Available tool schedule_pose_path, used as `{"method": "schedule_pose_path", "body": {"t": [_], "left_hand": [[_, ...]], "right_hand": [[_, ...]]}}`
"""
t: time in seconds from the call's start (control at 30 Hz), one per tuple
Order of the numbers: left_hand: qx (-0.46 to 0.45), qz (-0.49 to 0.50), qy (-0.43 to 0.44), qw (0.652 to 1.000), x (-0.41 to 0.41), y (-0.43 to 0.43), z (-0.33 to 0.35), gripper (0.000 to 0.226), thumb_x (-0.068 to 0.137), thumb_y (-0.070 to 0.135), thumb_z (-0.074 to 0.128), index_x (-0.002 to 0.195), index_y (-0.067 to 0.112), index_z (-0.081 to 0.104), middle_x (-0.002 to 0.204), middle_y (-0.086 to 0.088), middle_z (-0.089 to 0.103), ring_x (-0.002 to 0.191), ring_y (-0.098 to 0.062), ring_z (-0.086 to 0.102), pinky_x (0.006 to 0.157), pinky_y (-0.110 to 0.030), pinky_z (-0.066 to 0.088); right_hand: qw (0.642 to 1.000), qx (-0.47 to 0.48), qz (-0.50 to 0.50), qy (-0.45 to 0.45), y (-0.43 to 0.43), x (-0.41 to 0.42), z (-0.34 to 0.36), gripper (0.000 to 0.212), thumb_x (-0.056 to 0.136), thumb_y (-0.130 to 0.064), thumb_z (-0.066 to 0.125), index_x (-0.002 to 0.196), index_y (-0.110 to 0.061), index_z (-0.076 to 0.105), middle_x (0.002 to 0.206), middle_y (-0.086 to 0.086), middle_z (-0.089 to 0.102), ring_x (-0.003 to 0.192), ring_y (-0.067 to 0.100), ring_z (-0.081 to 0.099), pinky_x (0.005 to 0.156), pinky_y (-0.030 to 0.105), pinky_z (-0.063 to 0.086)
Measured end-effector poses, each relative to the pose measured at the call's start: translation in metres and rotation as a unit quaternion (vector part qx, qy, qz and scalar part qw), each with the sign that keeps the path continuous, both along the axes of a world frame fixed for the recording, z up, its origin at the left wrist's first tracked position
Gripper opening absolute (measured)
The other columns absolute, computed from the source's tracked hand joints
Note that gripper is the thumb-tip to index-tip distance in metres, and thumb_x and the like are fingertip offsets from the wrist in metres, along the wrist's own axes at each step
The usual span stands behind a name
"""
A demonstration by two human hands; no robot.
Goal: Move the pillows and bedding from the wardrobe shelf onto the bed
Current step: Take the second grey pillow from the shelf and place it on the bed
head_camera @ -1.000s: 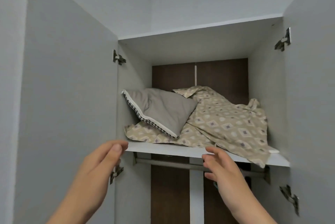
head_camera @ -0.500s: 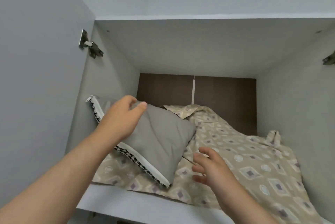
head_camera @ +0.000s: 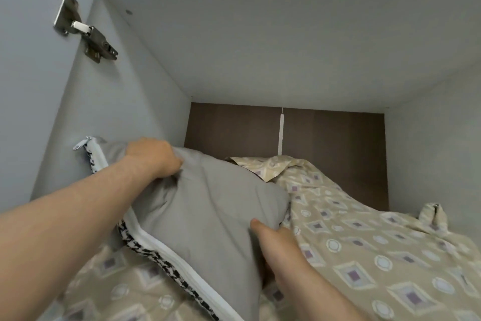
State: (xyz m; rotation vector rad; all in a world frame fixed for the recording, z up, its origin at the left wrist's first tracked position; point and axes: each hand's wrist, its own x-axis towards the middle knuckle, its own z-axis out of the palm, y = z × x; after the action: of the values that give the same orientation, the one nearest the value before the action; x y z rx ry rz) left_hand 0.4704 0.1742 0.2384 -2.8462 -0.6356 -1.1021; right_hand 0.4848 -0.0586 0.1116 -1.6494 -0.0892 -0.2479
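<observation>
A grey pillow (head_camera: pixel 208 206) with a white zipper edge and black-and-white trim lies tilted on the wardrobe shelf, resting on beige patterned bedding (head_camera: pixel 364 250). My left hand (head_camera: pixel 153 158) is clenched on the pillow's upper left part, bunching the fabric. At the pillow's lower right edge, my right hand (head_camera: pixel 276 245) grips it with the thumb on top and the fingers hidden underneath. The bedding spreads over the shelf to the right and below the pillow.
The compartment is closed in by a grey left wall (head_camera: pixel 109 117), a grey right wall (head_camera: pixel 437 143), a low top panel (head_camera: pixel 260 42) and a dark brown back panel (head_camera: pixel 333 138). A metal hinge (head_camera: pixel 86 32) sticks out at the upper left, on the open door.
The view has moved closer into the shelf. Both hands reached forward from the shelf's front edge and closed on the grey pillow, left at the top, right at the lower edge.
</observation>
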Motion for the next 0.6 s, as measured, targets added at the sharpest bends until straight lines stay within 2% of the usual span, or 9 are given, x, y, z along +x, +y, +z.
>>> {"method": "schedule_pose_path", "body": {"t": [0.07, 0.23, 0.3, 0.37, 0.43, 0.5, 0.6], "left_hand": [[0.032, 0.037, 0.015, 0.999, 0.008, 0.006, 0.002, 0.065, 0.087, 0.059, 0.038, 0.131, 0.014, 0.054, 0.136, -0.014, 0.055, 0.124, -0.032, 0.049, 0.1, -0.038, 0.039], [0.069, 0.102, 0.035, 0.992, 0.019, 0.008, 0.003, 0.078, 0.083, 0.072, 0.031, 0.136, 0.018, 0.052, 0.141, -0.008, 0.052, 0.128, -0.027, 0.048, 0.101, -0.036, 0.036], [0.058, 0.112, 0.052, 0.991, 0.023, 0.011, -0.001, 0.08, 0.078, 0.076, 0.036, 0.133, 0.021, 0.054, 0.139, -0.004, 0.054, 0.127, -0.025, 0.05, 0.101, -0.035, 0.036], [0.027, 0.114, 0.07, 0.991, 0.028, 0.014, -0.006, 0.073, 0.074, 0.07, 0.051, 0.13, 0.024, 0.055, 0.136, 0.0, 0.057, 0.125, -0.022, 0.052, 0.101, -0.035, 0.037], [-0.004, 0.102, 0.065, 0.993, 0.033, 0.017, -0.013, 0.06, 0.074, 0.054, 0.063, 0.126, 0.024, 0.058, 0.133, 0.0, 0.059, 0.123, -0.022, 0.055, 0.1, -0.036, 0.04], [-0.015, 0.07, 0.005, 0.997, 0.035, 0.02, -0.018, 0.044, 0.078, 0.039, 0.061, 0.118, 0.019, 0.064, 0.125, -0.004, 0.065, 0.116, -0.025, 0.06, 0.092, -0.033, 0.044], [-0.043, 0.003, -0.113, 0.993, 0.023, 0.023, -0.017, 0.034, 0.077, 0.028, 0.06, 0.105, 0.011, 0.067, 0.111, -0.016, 0.069, 0.104, -0.034, 0.065, 0.075, -0.032, 0.043]], "right_hand": [[1.0, 0.005, -0.022, 0.012, 0.004, 0.013, -0.001, 0.087, 0.053, -0.057, 0.06, 0.127, -0.011, 0.053, 0.125, 0.011, 0.06, 0.107, 0.032, 0.06, 0.094, 0.041, 0.051], [0.997, -0.019, -0.079, 0.014, 0.016, 0.034, -0.008, 0.104, 0.041, -0.069, 0.053, 0.127, -0.011, 0.053, 0.126, 0.015, 0.057, 0.112, 0.034, 0.056, 0.097, 0.043, 0.048], [0.995, -0.026, -0.092, 0.019, 0.021, 0.04, -0.01, 0.107, 0.039, -0.073, 0.049, 0.125, -0.01, 0.054, 0.126, 0.016, 0.057, 0.115, 0.034, 0.054, 0.099, 0.045, 0.045], [0.995, -0.029, -0.091, 0.028, 0.023, 0.044, -0.013, 0.108, 0.039, -0.075, 0.047, 0.122, -0.007, 0.056, 0.122, 0.015, 0.061, 0.114, 0.034, 0.056, 0.099, 0.045, 0.045], [0.997, -0.014, -0.074, 0.028, 0.025, 0.049, -0.016, 0.102, 0.038, -0.074, 0.051, 0.114, -0.006, 0.062, 0.112, 0.011, 0.067, 0.104, 0.033, 0.063, 0.094, 0.043, 0.05], [0.998, 0.022, -0.063, 0.008, 0.026, 0.047, -0.016, 0.089, 0.042, -0.063, 0.063, 0.11, -0.005, 0.064, 0.106, 0.011, 0.07, 0.095, 0.032, 0.067, 0.089, 0.043, 0.054], [0.995, 0.047, -0.081, -0.044, 0.023, 0.031, -0.007, 0.059, 0.065, -0.035, 0.073, 0.113, -0.003, 0.062, 0.109, 0.011, 0.07, 0.098, 0.031, 0.066, 0.091, 0.041, 0.053]]}}
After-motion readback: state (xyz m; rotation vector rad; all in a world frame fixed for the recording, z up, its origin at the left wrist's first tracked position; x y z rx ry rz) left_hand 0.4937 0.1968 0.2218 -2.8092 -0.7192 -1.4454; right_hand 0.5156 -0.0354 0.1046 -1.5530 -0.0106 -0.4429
